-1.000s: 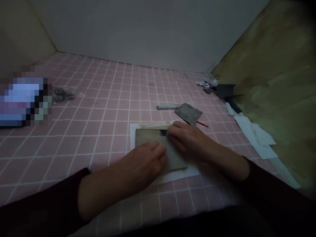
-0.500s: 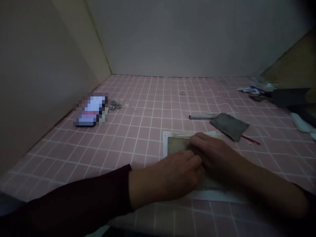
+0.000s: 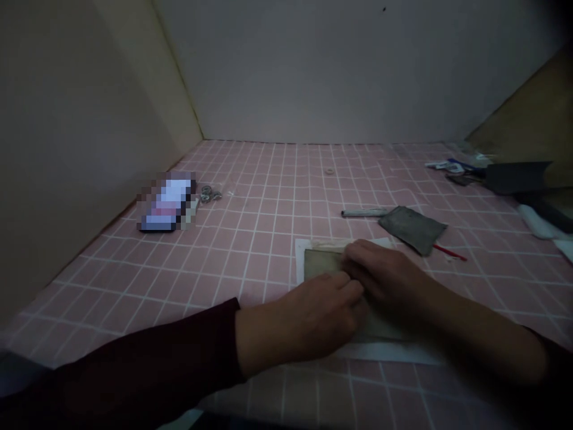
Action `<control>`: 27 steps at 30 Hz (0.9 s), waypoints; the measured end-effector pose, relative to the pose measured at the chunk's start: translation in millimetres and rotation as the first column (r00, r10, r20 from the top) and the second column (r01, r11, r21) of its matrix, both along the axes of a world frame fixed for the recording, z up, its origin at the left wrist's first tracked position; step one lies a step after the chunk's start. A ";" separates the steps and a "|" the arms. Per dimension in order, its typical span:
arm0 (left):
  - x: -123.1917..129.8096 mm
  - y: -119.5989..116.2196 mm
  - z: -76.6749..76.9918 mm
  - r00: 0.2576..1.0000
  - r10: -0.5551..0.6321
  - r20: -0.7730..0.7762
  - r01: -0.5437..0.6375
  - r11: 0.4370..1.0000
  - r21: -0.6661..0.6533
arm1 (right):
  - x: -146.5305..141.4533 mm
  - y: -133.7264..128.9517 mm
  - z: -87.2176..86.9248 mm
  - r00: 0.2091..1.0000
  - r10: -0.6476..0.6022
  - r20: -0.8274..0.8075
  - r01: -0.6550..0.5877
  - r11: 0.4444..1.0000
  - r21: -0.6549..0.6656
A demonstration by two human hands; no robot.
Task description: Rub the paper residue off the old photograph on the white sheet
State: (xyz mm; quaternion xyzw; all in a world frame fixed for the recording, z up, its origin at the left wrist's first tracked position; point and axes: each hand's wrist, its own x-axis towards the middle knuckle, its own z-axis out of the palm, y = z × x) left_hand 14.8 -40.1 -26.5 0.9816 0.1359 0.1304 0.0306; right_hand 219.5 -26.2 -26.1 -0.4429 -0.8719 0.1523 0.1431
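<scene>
Both hands meet over a greenish-grey flat piece [image 3: 321, 263] that lies on a white sheet [image 3: 389, 352]. My left hand [image 3: 320, 313] is closed, its fingertips bent down and hidden from the camera. Touching it from the right, my right hand [image 3: 387, 272] has its fingers curled together at the upper part of the piece. Whatever sits between the fingertips is too hidden and dark to make out. Just beyond the right hand lies a dark grey cloth-like square [image 3: 412, 229], with a pen-like stick [image 3: 363, 212] at its left and a thin red stick [image 3: 450, 252] at its right.
A lit phone [image 3: 166, 202] lies at the left beside several small metal rings [image 3: 208, 194]. Farther back is a pale ring [image 3: 329, 171]. Dark sheets [image 3: 517, 177] and blue-and-white items [image 3: 451, 165] lie at the right. Walls bound the pink checked table [image 3: 242, 209].
The camera view has shifted slightly, moving the objects at the right a little leftward in the picture. Both hands stay almost in the same place and pose.
</scene>
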 end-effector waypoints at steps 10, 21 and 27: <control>0.8 0.9 4.0 1.000 0.006 -0.029 -0.007 0.999 -0.050 | 6.2 -1.4 -1.1 0.994 -0.013 0.104 0.014 1.000 -0.006; 0.7 1.0 1.5 1.000 0.000 -0.012 0.000 1.000 -0.025 | 14.2 -4.9 -2.8 0.999 -0.025 0.043 0.025 1.000 0.004; 0.4 0.3 0.8 1.000 0.005 -0.006 -0.005 0.999 -0.036 | 27.9 -5.7 -3.9 0.998 -0.057 0.012 0.056 0.998 0.043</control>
